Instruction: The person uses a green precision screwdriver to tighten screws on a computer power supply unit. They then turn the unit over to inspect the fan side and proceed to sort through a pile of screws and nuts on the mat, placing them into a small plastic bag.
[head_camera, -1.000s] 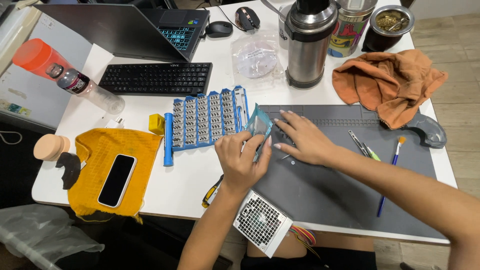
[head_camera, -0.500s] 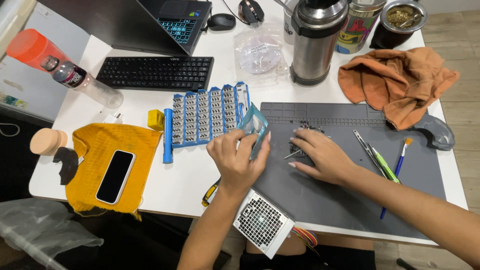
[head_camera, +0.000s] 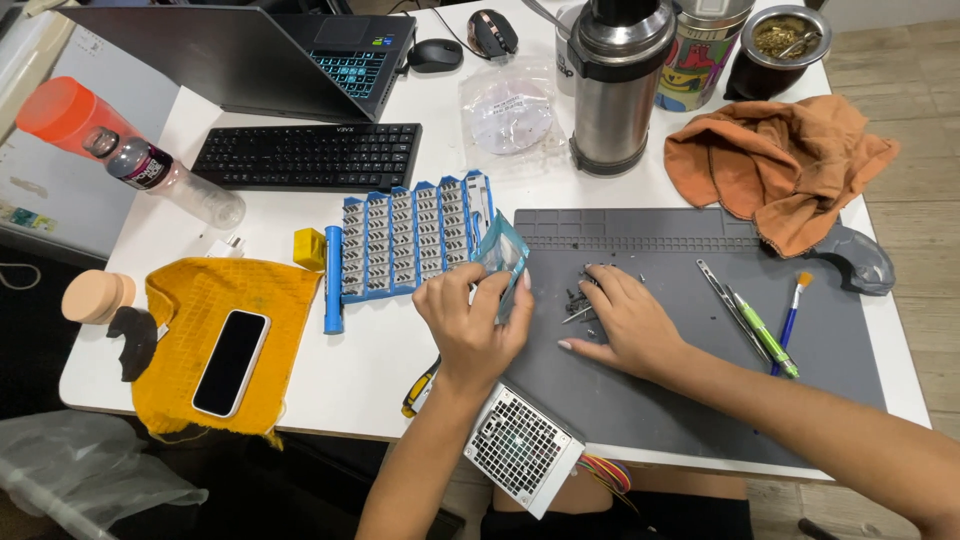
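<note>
White table, grey mat (head_camera: 700, 400): a small clear bag (head_camera: 503, 258) is pinched shut-fingered in the left hand (head_camera: 470, 325) at the mat's left edge, loose screws (head_camera: 578, 300) are covered by the flat, open right hand (head_camera: 625, 325); screws could be scattered if swept carelessly.

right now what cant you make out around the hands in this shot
Head view only:
- Small screws: partly hidden under the right hand, too small to count.
- Small plastic bag: contents hidden by the left hand.
- Power supply: cut off by the table edge.
- Yellow-handled tool: hidden under the left wrist.
</note>
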